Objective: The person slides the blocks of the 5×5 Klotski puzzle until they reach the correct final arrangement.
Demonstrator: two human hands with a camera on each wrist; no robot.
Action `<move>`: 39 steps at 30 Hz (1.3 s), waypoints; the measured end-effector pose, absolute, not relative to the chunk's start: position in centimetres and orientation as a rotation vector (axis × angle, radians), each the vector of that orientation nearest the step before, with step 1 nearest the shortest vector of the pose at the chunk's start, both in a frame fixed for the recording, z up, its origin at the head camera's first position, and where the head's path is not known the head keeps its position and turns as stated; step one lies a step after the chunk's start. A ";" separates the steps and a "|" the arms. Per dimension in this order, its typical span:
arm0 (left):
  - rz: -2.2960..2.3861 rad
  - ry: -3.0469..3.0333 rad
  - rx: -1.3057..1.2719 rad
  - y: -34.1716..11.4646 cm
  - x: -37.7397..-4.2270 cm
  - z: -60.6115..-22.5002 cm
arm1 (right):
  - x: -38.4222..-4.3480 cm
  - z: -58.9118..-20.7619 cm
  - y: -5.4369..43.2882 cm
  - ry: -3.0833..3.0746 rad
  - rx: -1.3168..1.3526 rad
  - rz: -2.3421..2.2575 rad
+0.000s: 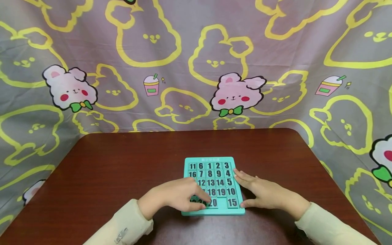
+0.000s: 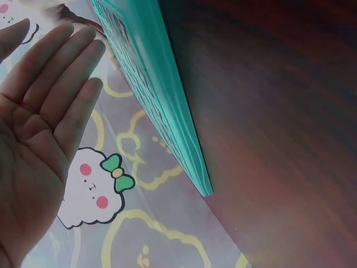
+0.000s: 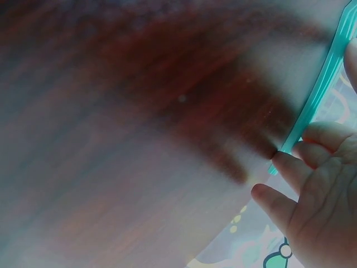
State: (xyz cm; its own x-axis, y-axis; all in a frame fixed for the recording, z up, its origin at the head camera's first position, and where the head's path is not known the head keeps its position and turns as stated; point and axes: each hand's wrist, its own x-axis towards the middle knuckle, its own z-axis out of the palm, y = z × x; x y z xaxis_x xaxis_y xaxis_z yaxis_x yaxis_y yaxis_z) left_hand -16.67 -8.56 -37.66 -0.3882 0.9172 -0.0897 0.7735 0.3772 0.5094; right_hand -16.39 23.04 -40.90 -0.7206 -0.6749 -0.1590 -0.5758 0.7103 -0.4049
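A turquoise number slide puzzle [image 1: 214, 211] lies flat on the table, its numbered tiles in rows. My left hand [image 1: 180, 194] reaches over its lower left part, with the fingertips at the tile marked 20 [image 1: 213, 203]. Several tiles at the lower left are partly hidden under that hand. Between the 20 and the tile marked 15 [image 1: 232, 203] is a gap in the bottom row. Along the right edge, my right hand [image 1: 266, 192] rests its fingers and thumb against the frame. The left wrist view shows the puzzle's side [image 2: 178, 111] beside extended left fingers [image 2: 72, 78].
The dark brown wooden table [image 1: 128, 160] stretches around the puzzle. Behind it hangs a grey curtain [image 1: 183, 68] printed with yellow outlines and rabbit faces. Light sleeves [image 1: 125, 221] cover both forearms.
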 end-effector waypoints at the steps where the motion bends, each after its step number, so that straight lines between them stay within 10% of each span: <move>1: 0.561 2.287 1.461 -8.7 -16.6 -37.7 | -16.4 -40.9 23.1 2.622 -0.985 -0.477; 39: 0.483 2.284 1.604 -6.1 -16.5 -38.1 | -16.4 -40.9 23.1 2.613 -0.961 -0.487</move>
